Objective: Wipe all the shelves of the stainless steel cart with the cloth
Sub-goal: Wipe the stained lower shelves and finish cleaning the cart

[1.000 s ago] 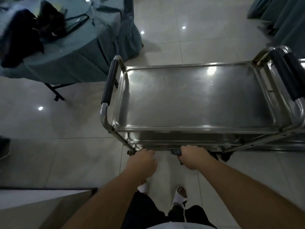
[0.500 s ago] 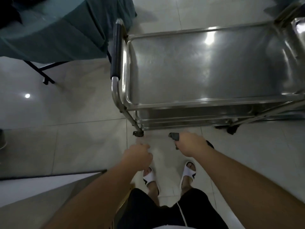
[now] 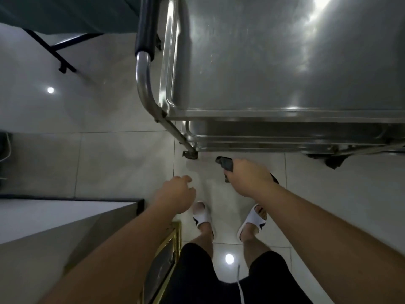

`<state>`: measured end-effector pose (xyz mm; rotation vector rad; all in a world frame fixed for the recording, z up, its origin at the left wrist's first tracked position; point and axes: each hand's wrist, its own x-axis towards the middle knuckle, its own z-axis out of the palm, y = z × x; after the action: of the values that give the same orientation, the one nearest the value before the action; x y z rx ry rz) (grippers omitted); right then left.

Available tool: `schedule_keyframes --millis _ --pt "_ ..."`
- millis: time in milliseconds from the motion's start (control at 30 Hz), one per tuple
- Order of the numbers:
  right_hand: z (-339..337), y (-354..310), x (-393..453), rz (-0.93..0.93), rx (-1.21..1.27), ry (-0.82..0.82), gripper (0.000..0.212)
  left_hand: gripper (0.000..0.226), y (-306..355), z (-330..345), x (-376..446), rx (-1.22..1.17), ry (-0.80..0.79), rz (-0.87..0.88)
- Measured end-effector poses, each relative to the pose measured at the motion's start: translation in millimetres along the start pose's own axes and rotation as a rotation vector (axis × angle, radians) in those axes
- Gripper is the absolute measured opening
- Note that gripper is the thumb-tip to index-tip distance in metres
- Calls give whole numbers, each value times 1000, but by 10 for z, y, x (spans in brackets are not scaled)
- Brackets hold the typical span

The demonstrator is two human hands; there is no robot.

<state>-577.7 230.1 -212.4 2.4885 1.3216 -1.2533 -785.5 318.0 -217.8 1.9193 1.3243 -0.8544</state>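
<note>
The stainless steel cart fills the upper right, its top shelf bare and shiny, with lower shelves only seen as edges beneath the front rim. A black-padded handle runs along its left end. My right hand grips a dark cloth, held just in front of the cart's lower front edge, above the floor. My left hand hangs to the left of it with fingers loosely curled, holding nothing. Both hands are clear of the cart.
A table with a teal cloth and black folding legs stands at the upper left. A white counter corner and a gold-framed object sit close at my lower left. A cart castor rests on the tiled floor near my feet.
Both hands have pulled back from the cart's lower front edge toward my body. The view has tilted down, so the cart now sits higher and closer in the frame.
</note>
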Motion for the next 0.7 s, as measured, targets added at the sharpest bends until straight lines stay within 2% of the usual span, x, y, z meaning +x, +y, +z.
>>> schedule_keyframes --millis 233,367,467,633,700 --pt "293 98 670 -14 20 39 43 52 -180 162 932 -107 54 -6" --pt "441 64 1139 -4 72 78 43 48 -409 113 1554 -212 219 -39" --pt "551 31 1431 -64 60 151 44 49 -573 109 1948 -316 389 -51" --pt "639 3 1841 -201 162 303 39 70 -643 155 2417 -466 569 45" --pt "624 -10 2011 -225 241 331 40 56 -614 141 2551 -552 645 124"
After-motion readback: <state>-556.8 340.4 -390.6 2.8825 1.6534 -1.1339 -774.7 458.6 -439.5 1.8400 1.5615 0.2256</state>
